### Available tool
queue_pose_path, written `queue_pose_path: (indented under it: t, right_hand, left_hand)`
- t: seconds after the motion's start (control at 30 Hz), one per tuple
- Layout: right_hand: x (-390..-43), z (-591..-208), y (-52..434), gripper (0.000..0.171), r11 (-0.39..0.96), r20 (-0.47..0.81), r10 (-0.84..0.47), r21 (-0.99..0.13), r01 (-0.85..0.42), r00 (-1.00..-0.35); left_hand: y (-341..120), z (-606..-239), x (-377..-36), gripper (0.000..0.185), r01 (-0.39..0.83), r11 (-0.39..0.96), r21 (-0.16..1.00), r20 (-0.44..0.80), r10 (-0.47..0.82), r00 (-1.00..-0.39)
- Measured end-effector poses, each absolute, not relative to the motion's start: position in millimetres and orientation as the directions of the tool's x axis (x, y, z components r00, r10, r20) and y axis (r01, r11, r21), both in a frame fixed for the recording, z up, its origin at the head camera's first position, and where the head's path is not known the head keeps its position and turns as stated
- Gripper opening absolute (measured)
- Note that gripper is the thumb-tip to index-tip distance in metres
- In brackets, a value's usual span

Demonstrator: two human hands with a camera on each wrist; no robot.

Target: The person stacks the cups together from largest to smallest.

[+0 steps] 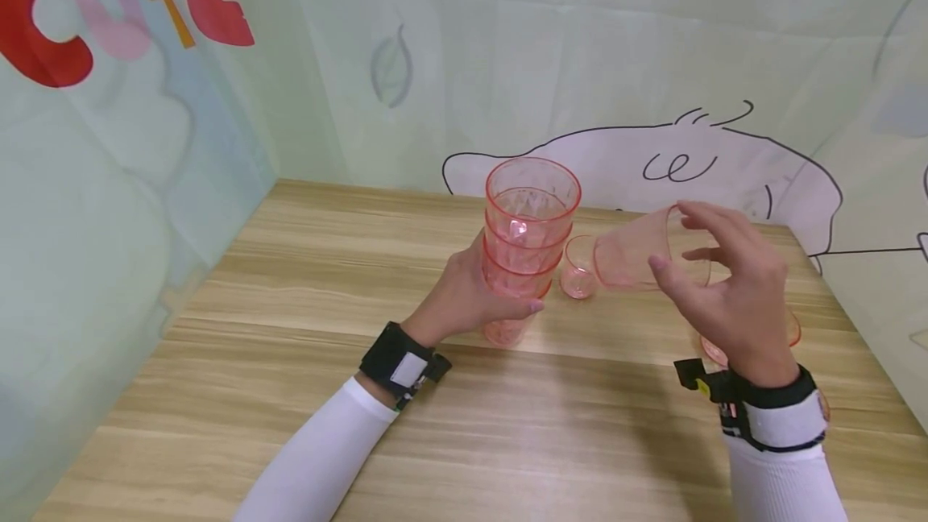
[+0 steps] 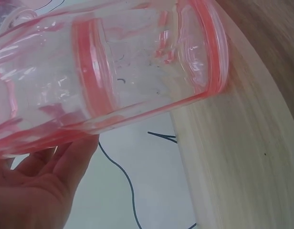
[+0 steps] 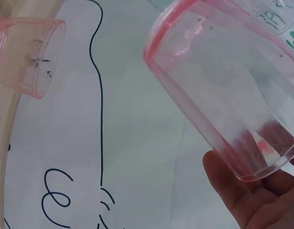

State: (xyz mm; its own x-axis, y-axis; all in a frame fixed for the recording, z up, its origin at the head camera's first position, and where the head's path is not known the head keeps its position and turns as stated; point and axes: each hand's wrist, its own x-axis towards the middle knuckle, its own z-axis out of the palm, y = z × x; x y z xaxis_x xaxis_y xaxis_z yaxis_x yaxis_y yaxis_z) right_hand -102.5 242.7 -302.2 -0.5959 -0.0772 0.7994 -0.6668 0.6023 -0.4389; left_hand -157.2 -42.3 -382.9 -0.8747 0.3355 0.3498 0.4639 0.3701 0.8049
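My left hand (image 1: 471,288) grips a nested stack of clear pink plastic cups (image 1: 532,228), upright with the mouth up. In the left wrist view the stack (image 2: 137,62) crosses the upper part, with fingers against its side. To the right, my right hand (image 1: 732,280) holds a single pink cup (image 1: 631,252) in the air, tipped on its side. The base points left towards the stack; thumb and fingers pinch it around the rim end, as the right wrist view also shows on this cup (image 3: 218,90).
A small pink cup (image 1: 577,276) stands on the wooden table (image 1: 290,280) between the stack and the lifted cup. Another pink cup (image 1: 793,329) is partly hidden behind my right wrist. A printed cloth (image 1: 348,103) hangs along the table's back and left edges.
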Motion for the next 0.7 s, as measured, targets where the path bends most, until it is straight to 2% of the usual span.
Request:
queue_pose_path:
  t: [0.33,0.7]
  right_hand:
    - [-102.5,-300.7,241.4,0.049,0.506,0.851,-0.008,-0.449,-0.736,-0.525]
    - [-103.3,-297.9,237.6,0.05,0.451,0.871,0.018,-0.446,-0.773,-0.492]
  left_hand:
    - [-42.0,-382.6,-158.7,0.082,0.469,0.382,0.796,0.345,0.349,-0.871]
    - [-42.1,-382.3,-157.8,0.082,0.482,0.422,0.768,0.359,0.34,-0.869]
